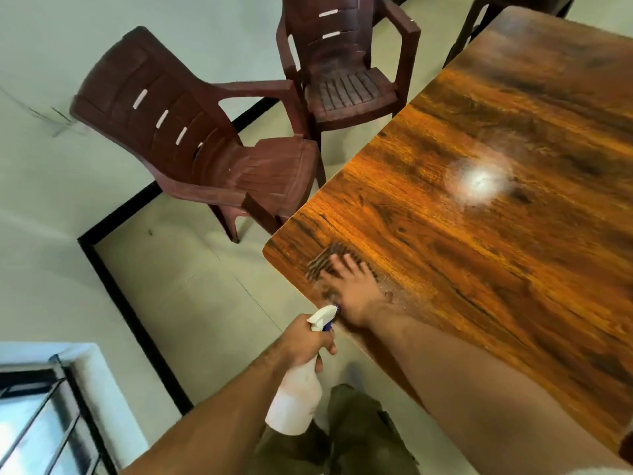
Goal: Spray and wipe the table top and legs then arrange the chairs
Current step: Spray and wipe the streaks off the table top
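Down at the near left corner of the wooden table (479, 255), the right hand (356, 293) lies flat on a dark striped cloth (322, 265) — fingers straight and spread, pressing it onto the table top just inside the rounded corner. The cloth is blurred, and only its far part shows past the fingertips. The surface around the hand looks dull and hazy, while farther in a bright round patch of glare (479, 181) sits on the glossy grain.

The left hand (305, 341) is off the table, just beside its edge, fingers curled round the neck of a white spray bottle (294, 402). The bottle hangs upright below the fist, and its white nozzle with a blue tip points toward the right wrist, very near it. The two hands are close together, each on its own thing.

Two dark brown plastic armchairs stand on the pale tiled floor (205, 286) beyond the table's left side. The nearer chair (164, 108) is turned at an angle, its seat corner close to the table edge; the farther chair (346, 94) stands beside it, also near the table. Part of a third chair (460, 39) shows at the table's far end — little more than a leg. A black skirting band (120, 299) runs along the foot of the white wall, a barred window (41, 416) fills the lower left corner, and olive trousers (359, 433) show below the bottle.
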Motion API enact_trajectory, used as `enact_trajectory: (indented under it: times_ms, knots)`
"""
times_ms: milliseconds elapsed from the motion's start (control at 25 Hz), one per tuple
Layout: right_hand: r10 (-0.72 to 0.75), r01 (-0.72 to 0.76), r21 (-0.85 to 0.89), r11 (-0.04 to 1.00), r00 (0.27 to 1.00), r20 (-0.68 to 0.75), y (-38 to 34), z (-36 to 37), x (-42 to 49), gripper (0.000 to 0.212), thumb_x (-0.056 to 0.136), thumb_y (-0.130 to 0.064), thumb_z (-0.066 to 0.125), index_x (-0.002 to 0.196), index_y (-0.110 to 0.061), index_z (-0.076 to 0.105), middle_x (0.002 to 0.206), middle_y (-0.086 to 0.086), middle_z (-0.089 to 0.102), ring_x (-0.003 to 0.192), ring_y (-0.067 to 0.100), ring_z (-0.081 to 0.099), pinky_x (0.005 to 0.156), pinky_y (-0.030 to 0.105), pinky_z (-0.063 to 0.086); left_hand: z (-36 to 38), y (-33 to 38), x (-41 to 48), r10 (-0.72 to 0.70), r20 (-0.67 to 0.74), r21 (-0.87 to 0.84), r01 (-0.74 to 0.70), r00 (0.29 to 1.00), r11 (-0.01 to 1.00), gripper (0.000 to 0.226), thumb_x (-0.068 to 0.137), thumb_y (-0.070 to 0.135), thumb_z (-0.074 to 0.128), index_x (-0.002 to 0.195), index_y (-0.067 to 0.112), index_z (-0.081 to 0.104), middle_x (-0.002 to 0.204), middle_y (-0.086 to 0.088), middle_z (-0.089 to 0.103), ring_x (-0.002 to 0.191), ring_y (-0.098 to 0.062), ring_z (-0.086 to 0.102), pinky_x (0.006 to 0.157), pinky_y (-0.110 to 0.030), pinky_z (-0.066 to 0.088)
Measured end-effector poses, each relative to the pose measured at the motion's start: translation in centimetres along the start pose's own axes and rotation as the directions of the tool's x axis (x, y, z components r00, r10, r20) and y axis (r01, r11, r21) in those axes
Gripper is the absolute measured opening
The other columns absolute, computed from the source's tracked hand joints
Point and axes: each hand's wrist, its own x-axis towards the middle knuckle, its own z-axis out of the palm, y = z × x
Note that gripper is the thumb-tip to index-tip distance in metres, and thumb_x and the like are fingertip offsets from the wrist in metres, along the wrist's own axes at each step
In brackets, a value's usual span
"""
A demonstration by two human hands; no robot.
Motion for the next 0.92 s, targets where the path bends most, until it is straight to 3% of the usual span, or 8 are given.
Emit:
enact_trajectory:
  times_ms: [80,120,280,480,640,680,840,920]
  knots:
    - [-0.335,0.342,-0.067,0.937,0.937,0.099,1.7,0.5,-2.2,0.057,0.103,-0.039,0.041,0.157,-0.041,0.021,0.165,-0.009,-0.010,0.152,0.016,-0.014,0.119,0.042,-0.014,0.8,-1.0,0.0,-0.020,0.008,-0.012,0.020,1.000,1.000,0.049,0.076,0.025,0.067,0.122,0.008,0.059,0.088,-0.006,0.078,0.056,-0.030,0.065,0.064,-0.045,0.060]
    - [-0.368,0.376,-0.060,0.924,0.923,0.113,3.8,0.2,-2.8,0.054,0.104,-0.039,0.040,0.155,-0.042,0.024,0.165,-0.012,-0.007,0.152,0.014,-0.013,0.119,0.040,-0.015,1.5,-1.2,-0.3,-0.024,0.020,-0.004,0.024,1.000,1.000,0.045,0.077,0.024,0.067,0.120,0.008,0.060,0.087,-0.006,0.078,0.054,-0.028,0.064,0.064,-0.045,0.060]
    - [0.105,-0.105,-0.002,0.994,0.993,-0.047,6.7,-0.1,-4.6,0.055,0.106,-0.035,0.036,0.157,-0.043,0.018,0.166,-0.006,-0.011,0.154,0.021,-0.013,0.120,0.043,-0.014,4.0,-1.4,-2.1,0.027,0.007,-0.057,-0.027,1.000,0.998,0.025,0.085,0.010,0.065,0.107,-0.002,0.063,0.084,-0.007,0.077,0.043,-0.026,0.057,0.059,-0.037,0.054]
    - [-0.312,0.317,-0.029,0.948,0.943,0.118,5.1,2.7,-11.6,0.052,0.104,-0.031,0.039,0.154,-0.043,0.030,0.167,-0.011,-0.003,0.154,0.016,-0.011,0.123,0.045,-0.011,6.3,-2.0,-3.8,0.077,-0.109,-0.138,-0.092,0.991,0.986,0.032,0.085,0.015,0.064,0.113,0.000,0.061,0.082,-0.007,0.077,0.042,-0.028,0.056,0.057,-0.038,0.055]
    - [0.191,-0.184,0.086,0.979,0.978,-0.082,8.9,2.7,-13.3,0.051,0.107,-0.033,0.033,0.157,-0.040,0.023,0.168,-0.004,-0.004,0.155,0.022,-0.007,0.125,0.047,-0.005,8.7,-2.8,-5.3,0.136,-0.107,-0.105,-0.147,0.985,0.984,0.024,0.087,0.013,0.063,0.105,-0.003,0.062,0.081,-0.005,0.077,0.043,-0.027,0.055,0.062,-0.041,0.057]
    - [0.198,-0.192,0.072,0.979,0.977,-0.084,7.7,3.4,-14.1,0.054,0.106,-0.030,0.035,0.158,-0.038,0.021,0.168,-0.003,-0.007,0.155,0.023,-0.008,0.124,0.047,-0.006,9.6,-3.2,-5.9,0.137,-0.114,-0.104,-0.149,0.984,0.983,0.023,0.088,0.014,0.064,0.105,-0.002,0.063,0.083,-0.005,0.077,0.043,-0.026,0.056,0.063,-0.040,0.057]
    - [-0.205,0.205,-0.028,0.978,0.979,-0.002,7.5,6.6,-20.1,0.055,0.104,-0.025,0.040,0.156,-0.039,0.028,0.167,-0.008,0.000,0.155,0.019,-0.006,0.121,0.041,-0.009,13.3,-4.4,-6.9,0.141,-0.104,-0.084,-0.150,0.984,0.985,0.021,0.084,0.015,0.064,0.101,0.002,0.066,0.086,-0.008,0.078,0.043,-0.027,0.056,0.060,-0.041,0.057]
    - [-0.043,0.045,0.043,0.998,0.997,-0.058,11.7,6.5,-21.4,0.055,0.104,-0.023,0.039,0.155,-0.040,0.028,0.168,-0.007,0.001,0.155,0.019,-0.004,0.122,0.043,-0.007,15.0,-4.8,-7.3,0.150,-0.079,-0.072,-0.156,0.986,0.985,0.026,0.080,0.016,0.064,0.100,0.001,0.066,0.090,-0.015,0.077,0.043,-0.027,0.056,0.060,-0.041,0.056]
